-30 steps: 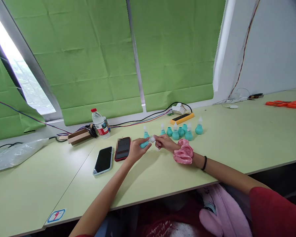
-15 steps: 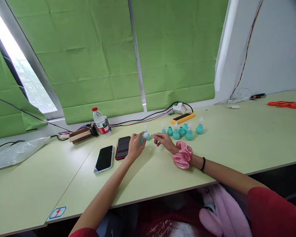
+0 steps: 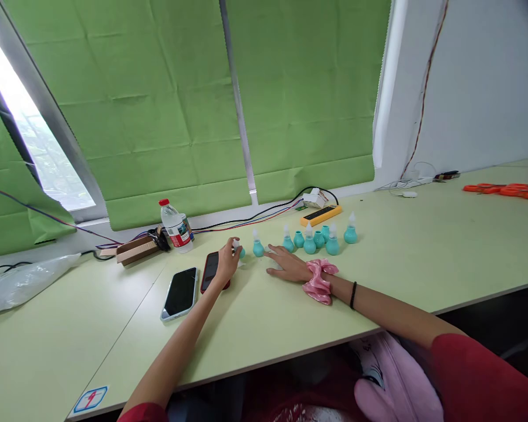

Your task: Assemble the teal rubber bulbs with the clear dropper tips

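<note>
My left hand (image 3: 227, 261) is closed round a nasal aspirator (image 3: 242, 252), a teal bulb with a clear tip; it is just above the table beside the red-cased phone. Fingers stretched out and apart, my right hand (image 3: 290, 266) lies low over the tabletop. Small clear parts (image 3: 273, 249) show at its fingertips, partly hidden by them. Between the hands stands an upright aspirator (image 3: 257, 246) with its clear tip on. Behind the right hand is a group of teal bulbs, some bearing clear tips, such as this one (image 3: 332, 244), and some open-topped, such as this bulb (image 3: 298, 239).
Left of my left hand lie a red-cased phone (image 3: 210, 271) and a pale-cased phone (image 3: 180, 293). A water bottle (image 3: 176, 227), an open cardboard box (image 3: 136, 251) and cables line the wall. A yellow power strip (image 3: 321, 215) sits behind the bulbs; orange scissors (image 3: 506, 190) lie far right.
My left hand has moved left, away from the standing aspirator, carrying the one it holds. My right hand has gone from pinched fingers to spread ones, lower over the clear parts.
</note>
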`<state>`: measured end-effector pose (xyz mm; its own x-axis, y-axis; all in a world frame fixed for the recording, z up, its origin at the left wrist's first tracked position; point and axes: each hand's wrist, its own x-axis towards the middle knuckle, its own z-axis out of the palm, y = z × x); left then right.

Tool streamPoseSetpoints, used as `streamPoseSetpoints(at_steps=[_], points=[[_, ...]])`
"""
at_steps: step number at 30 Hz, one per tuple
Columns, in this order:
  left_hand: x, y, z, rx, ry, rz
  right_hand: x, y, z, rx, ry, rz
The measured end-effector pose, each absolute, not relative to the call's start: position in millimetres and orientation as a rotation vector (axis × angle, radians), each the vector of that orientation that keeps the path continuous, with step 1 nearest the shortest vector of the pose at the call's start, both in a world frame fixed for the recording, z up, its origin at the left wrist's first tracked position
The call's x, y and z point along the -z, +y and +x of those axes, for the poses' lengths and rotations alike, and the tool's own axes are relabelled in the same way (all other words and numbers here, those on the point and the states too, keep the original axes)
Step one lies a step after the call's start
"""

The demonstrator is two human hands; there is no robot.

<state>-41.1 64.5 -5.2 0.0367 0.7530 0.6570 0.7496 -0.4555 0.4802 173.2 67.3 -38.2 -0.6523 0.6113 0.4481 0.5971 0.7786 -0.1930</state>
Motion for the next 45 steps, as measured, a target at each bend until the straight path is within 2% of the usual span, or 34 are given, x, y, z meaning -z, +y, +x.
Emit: streamPoseSetpoints(at_steps=[5,8,11,15,18,22,26,30,38,45], points=[[-2,88,-42,-1.423,1.689,2.31,44,75,171,-0.104,-2.494,-0.999],[-7,101,-39,-1.178,1.818,2.288,46,77,170,-0.107,-2.516,-1.027],[-8,107,-38,-1.087,1.934,2.17,43,73,170,-0.058,-2.535,-0.981],[-4,98,-37,-1.238,1.999,2.12,40,68,168,-0.025,-2.466,-0.926],[2,75,-33,-1.47,1.969,2.343,43,72,163,-0.004,-2.359,-0.921],[15,38,-15,-1.011,1.841,2.74,50,86,154,-0.043,-2.364,-0.971],[26,18,8,-0.609,2.034,2.702,51,90,152,-0.059,-2.433,-0.992],[30,15,15,-0.438,2.135,2.617,48,78,156,-0.053,-2.403,-0.928],[30,14,11,-0.459,1.927,2.698,48,76,161,-0.071,-2.449,-0.98],[27,27,-2,-0.882,1.592,2.627,49,71,171,-0.144,-2.42,-0.78]])
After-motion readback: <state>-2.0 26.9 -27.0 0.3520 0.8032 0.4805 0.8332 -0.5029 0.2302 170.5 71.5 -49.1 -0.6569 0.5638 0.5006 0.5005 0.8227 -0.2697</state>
